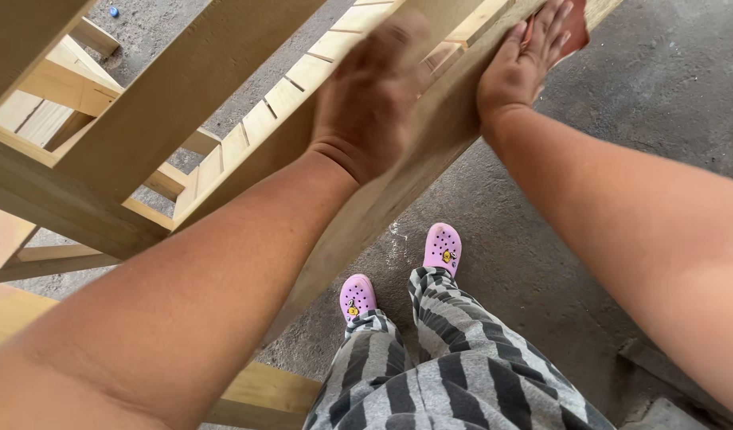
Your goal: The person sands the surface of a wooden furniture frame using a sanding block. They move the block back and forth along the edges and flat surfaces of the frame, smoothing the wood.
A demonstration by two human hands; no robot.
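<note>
Head view: left hand [374, 95], blurred, lies flat and open on the wooden frame [247, 119]; right hand [525, 60] presses reddish sandpaper [575, 32] under spread fingers on the rail beneath it.

Pale yellow wooden frame [223, 95], pink clogs [443, 248], grey-and-black striped trousers [454, 374], grey concrete floor [645, 95]
</note>
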